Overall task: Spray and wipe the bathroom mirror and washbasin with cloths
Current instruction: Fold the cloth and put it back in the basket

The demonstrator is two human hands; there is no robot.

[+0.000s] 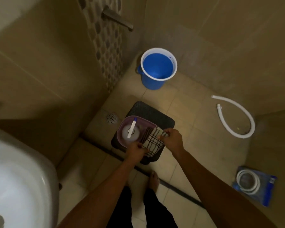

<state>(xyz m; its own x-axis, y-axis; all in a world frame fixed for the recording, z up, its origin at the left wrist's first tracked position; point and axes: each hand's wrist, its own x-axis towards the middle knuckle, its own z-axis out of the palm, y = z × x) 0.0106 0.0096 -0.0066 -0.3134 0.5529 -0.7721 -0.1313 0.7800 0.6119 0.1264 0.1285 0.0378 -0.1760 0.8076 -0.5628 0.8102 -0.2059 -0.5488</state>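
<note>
A purple tray (pixel 122 127) sits on a dark stool (pixel 152 111) on the bathroom floor. In the tray stands a white spray bottle (pixel 131 131) with a blue-tipped nozzle, beside a checked white-and-brown cloth (pixel 153 139). My left hand (pixel 136 151) grips the cloth's near edge, and my right hand (pixel 172 139) pinches its far right corner. A darker striped cloth (pixel 146 133) lies partly under the checked one. The white washbasin (pixel 18 180) fills the lower left. The mirror is out of view.
A blue bucket (pixel 158 68) of water stands under a wall spout (pixel 117 18). A white hose (pixel 237 116) lies on the floor at right, a packaged hose (pixel 253 185) nearer. A floor drain (pixel 111 118) is left of the stool. My bare foot (pixel 153 180) is below it.
</note>
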